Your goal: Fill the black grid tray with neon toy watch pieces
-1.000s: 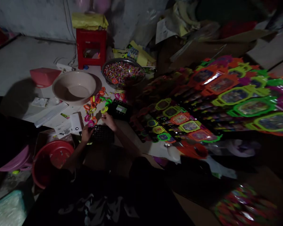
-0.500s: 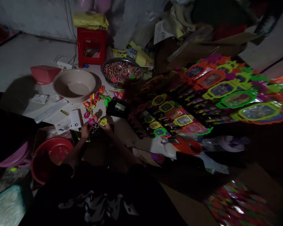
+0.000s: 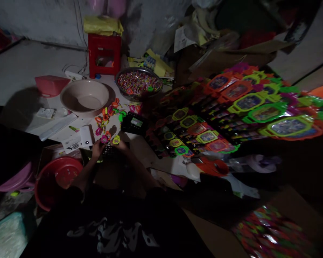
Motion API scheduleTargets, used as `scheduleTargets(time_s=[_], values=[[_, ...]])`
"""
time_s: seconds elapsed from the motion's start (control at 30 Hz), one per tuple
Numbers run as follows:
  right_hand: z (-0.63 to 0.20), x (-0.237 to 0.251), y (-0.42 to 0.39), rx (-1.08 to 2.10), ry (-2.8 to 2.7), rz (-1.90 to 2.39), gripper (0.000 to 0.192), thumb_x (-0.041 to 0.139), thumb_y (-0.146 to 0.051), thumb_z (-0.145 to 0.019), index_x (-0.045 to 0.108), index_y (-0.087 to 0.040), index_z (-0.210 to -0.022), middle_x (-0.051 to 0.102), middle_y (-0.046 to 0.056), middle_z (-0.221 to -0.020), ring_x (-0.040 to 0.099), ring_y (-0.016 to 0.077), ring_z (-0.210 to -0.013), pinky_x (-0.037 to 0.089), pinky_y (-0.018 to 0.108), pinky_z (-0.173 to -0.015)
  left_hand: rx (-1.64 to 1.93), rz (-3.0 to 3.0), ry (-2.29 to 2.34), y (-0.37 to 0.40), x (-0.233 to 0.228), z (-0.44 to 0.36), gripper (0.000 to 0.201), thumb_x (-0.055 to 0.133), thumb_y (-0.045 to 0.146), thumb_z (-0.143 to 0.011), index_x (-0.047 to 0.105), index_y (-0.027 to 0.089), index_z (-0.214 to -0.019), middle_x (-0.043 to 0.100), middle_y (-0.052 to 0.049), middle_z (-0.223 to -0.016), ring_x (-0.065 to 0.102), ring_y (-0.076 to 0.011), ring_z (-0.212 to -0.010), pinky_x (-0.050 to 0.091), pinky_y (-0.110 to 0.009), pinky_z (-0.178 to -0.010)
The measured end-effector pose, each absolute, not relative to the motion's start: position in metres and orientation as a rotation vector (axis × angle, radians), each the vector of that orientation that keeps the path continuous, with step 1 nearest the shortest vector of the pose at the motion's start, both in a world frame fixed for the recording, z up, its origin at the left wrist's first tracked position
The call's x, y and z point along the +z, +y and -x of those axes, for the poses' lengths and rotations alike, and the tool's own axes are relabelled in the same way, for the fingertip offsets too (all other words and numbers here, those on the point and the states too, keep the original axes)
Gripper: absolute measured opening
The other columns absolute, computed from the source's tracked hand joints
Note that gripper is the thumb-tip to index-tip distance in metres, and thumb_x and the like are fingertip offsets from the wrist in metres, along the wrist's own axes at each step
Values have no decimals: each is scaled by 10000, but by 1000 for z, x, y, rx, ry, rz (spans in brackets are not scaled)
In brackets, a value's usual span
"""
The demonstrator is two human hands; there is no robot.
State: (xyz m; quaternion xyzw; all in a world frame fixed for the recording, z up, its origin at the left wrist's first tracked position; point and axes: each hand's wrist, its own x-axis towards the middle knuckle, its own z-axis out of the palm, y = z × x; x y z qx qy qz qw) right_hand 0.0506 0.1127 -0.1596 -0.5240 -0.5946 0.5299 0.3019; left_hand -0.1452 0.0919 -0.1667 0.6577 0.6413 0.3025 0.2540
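Note:
My left hand (image 3: pixel 97 148) is at the near edge of the white table, its fingers closed on a pink toy watch (image 3: pixel 104 138). My right hand (image 3: pixel 122 146) pinches a yellow toy watch (image 3: pixel 116 140) just to the right of it. Below and between the hands is a black grid-like tray (image 3: pixel 108 150), partly hidden by them. Beyond my fingers lies a loose pile of orange, pink, yellow and green toy watches (image 3: pixel 105 114). A black box (image 3: pixel 134 123) with a pale green label stands to the right of the pile.
A white power bank (image 3: pixel 86 136) lies left of my hands. Farther back are a beige basin (image 3: pixel 84 111) and a metal bowl (image 3: pixel 117 87) of small colourful pieces. Large bright watch-shaped packs (image 3: pixel 247 102) crowd the right side. A red basin (image 3: pixel 40 196) is at lower left.
My right hand has shifted slightly left with the yellow toy watch, nearer the pink one. My left hand stays almost in place.

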Motion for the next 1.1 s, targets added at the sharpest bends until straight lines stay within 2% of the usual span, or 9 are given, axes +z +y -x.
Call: scheduleTargets(time_s=[0.17,0.4,0.6,0.7,0.8,0.87,0.97,1.1], values=[[-51,-147,120,1354,-1752,1397,210,702,-252,-752,719,-144,-931,731,92,-936,669,252,-950,510,391,-895,817,-1804,1766,93,-170,144,302,677,315,-797,637,170,-1059,703,-102,-1010,652,-254,-954,498,-357,-859],[-46,-133,126,1379,-1853,1335,269,686,-102,-706,718,-146,-970,732,53,-933,662,219,-923,511,341,-875,819,-1812,1747,93,-169,145,295,687,303,-792,637,165,-1048,703,-98,-992,658,-236,-918,499,-333,-828],[-54,-124,129,1432,-1855,1296,243,631,-129,-771,710,-136,-1001,728,60,-904,661,213,-862,530,338,-836,837,-1824,1759,93,-172,144,308,672,309,-800,618,163,-1066,693,-100,-1005,655,-231,-934,493,-332,-847],[-57,-115,144,1219,-1860,1490,308,518,-90,-839,677,-131,-1100,715,92,-996,662,218,-922,525,356,-880,852,-1833,1765,92,-173,144,305,679,312,-792,617,164,-1051,693,-93,-964,654,-233,-920,497,-337,-838],[-52,-105,161,777,-1987,1783,404,459,-56,-881,592,-135,-1255,611,152,-1252,614,218,-1116,471,335,-988,858,-1847,1759,92,-173,145,290,686,308,-785,619,171,-1032,689,-81,-934,651,-233,-916,498,-340,-835],[-44,-99,171,535,-2126,2000,456,442,-54,-902,508,-124,-1347,541,206,-1328,629,222,-1112,494,318,-949,846,-1861,1741,92,-174,146,276,684,304,-789,620,169,-1021,686,-73,-918,650,-229,-903,497,-337,-830],[-33,-95,183,368,-2283,2211,452,390,-36,-919,470,-35,-1364,580,291,-1227,687,242,-995,541,312,-822,841,-1878,1740,92,-175,147,276,679,304,-795,616,167,-1025,678,-67,-900,644,-223,-880,493,-334,-821],[-25,-93,199,352,-2333,2191,396,380,-10,-916,550,23,-1272,658,286,-1061,685,254,-1002,537,307,-817,871,-1886,1726,92,-176,147,276,667,299,-806,608,164,-1040,672,-80,-928,641,-230,-904,488,-334,-821]])
